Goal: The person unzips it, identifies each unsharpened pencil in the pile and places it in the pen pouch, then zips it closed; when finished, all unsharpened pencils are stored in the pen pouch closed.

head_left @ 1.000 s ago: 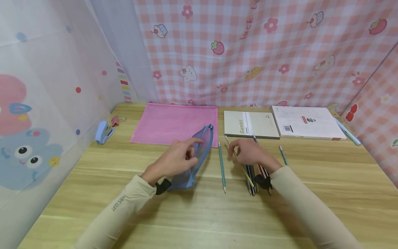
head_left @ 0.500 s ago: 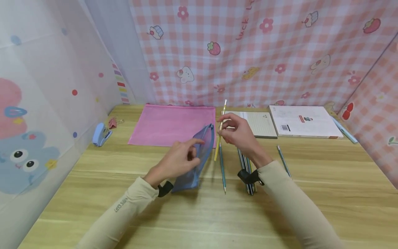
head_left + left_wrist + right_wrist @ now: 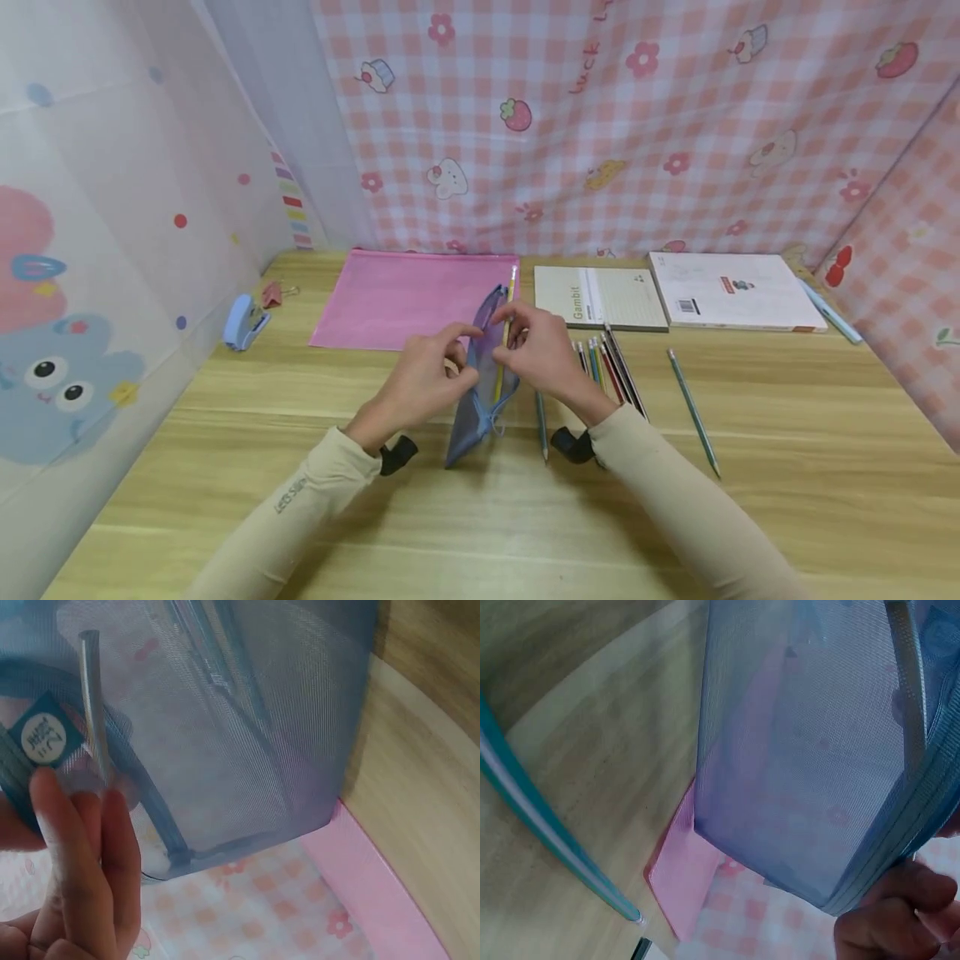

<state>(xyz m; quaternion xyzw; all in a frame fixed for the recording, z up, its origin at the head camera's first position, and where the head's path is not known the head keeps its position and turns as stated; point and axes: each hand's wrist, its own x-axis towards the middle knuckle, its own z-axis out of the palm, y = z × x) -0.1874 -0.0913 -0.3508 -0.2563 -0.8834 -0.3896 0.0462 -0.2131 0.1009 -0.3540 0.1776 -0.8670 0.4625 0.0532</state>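
Observation:
My left hand [image 3: 420, 371] pinches one side of the mouth of a blue mesh zipper pouch [image 3: 467, 425], which stands tilted over the table. My right hand [image 3: 542, 350] holds a yellow pencil [image 3: 513, 285] at the pouch's other side; its lower length is inside the mouth. Through the mesh in the right wrist view the pencil [image 3: 909, 682] shows beside the zipper [image 3: 900, 840]. Long thin items [image 3: 206, 645] show through the mesh in the left wrist view, close to a label [image 3: 46, 735] at the fingertips. A teal pencil [image 3: 542, 427] lies just right of the pouch.
Several pencils [image 3: 617, 367] lie bunched beyond my right forearm, with a green pencil [image 3: 693, 412] farther right. Behind are a pink pouch [image 3: 405, 300], a notebook [image 3: 622, 296], a white book [image 3: 738, 292] and a light-blue pen [image 3: 832, 312]. A stapler [image 3: 243, 322] and binder clip [image 3: 273, 293] sit left.
My right hand picked the yellow pencil up from the bunch and carried it left into the pouch's mouth. The pouch has turned more upright, its mouth wider.

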